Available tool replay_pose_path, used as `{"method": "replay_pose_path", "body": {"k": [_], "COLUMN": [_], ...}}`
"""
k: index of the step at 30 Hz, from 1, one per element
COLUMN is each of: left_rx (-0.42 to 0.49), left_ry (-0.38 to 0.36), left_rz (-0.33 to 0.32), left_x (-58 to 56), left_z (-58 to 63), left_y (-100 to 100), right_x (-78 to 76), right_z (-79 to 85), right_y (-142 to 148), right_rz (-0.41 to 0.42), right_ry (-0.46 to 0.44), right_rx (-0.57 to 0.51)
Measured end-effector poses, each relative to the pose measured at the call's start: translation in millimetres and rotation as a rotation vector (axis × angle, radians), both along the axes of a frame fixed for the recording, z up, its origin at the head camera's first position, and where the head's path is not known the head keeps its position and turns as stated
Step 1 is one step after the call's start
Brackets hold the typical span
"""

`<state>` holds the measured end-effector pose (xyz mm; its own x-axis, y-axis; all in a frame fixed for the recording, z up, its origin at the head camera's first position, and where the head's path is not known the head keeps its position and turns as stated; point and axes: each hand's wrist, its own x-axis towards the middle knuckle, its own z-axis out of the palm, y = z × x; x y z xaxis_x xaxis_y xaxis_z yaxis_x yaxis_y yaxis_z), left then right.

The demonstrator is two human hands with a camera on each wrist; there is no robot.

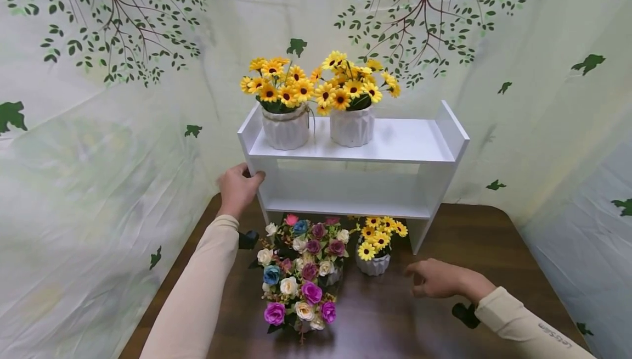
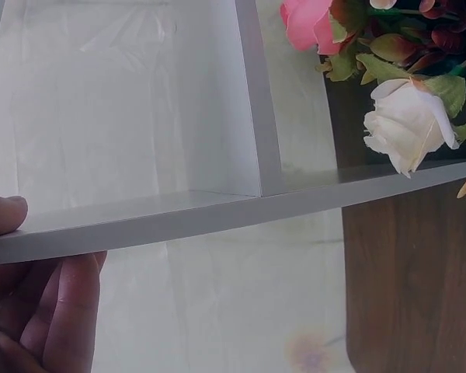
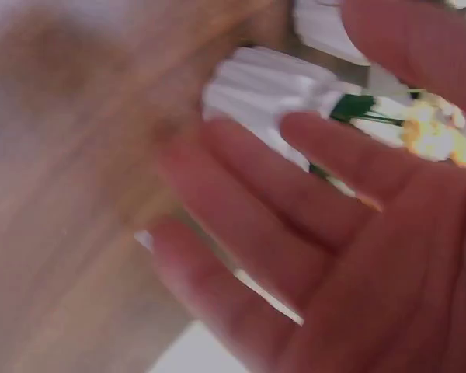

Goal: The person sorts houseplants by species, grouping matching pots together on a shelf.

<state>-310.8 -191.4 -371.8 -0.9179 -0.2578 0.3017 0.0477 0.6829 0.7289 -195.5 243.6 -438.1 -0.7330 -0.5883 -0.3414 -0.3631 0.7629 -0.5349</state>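
Leaf-printed pale fabric (image 1: 538,29) hangs behind a dark brown wooden table (image 1: 385,326). Mid-frame stands a white two-tier shelf (image 1: 407,139), its edge pinched by a person's left hand (image 1: 239,188); lower right, the right hand (image 1: 439,279), fingers loosely spread, holds nothing near yellow daisy-like flowers (image 1: 378,236) in a white fluted pot (image 1: 373,265).
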Motion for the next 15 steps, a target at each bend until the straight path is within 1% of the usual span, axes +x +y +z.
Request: {"method": "replay_pose_path", "body": {"k": [1, 2, 5, 7, 9, 11, 15], "left_rx": [-0.008, -0.017, -0.038, -0.051, -0.051, -0.059, -0.048], "left_ry": [0.003, 0.006, 0.017, 0.033, 0.047, 0.056, 0.045], "left_rz": [0.003, 0.002, 0.001, 0.008, 0.017, 0.02, 0.009], "left_x": [0.2, 0.5, 0.1, -0.4, -0.4, -0.8, -0.9], "left_z": [0.3, 0.7, 0.7, 0.5, 0.2, -0.4, -1.0], "left_y": [-1, -1, -2, -3, -4, -4, -3], "right_x": [-0.3, -1.3, -5.2, -9.0, -12.2, -14.4, -17.5], "right_z": [-5.1, -9.5, -18.7, -21.9, -25.2, -29.1, -40.1], "right_y": [1, 2, -1, -4, -8, -12, -18], "right_rz": [-0.01, -0.014, -0.013, -0.026, -0.059, -0.102, -0.184], "right_ry": [-0.004, 0.016, 0.131, 0.185, 0.209, 0.215, 0.228], "right_rx": [-0.004, -0.024, -0.074, -0.102, -0.112, -0.112, -0.099]}}
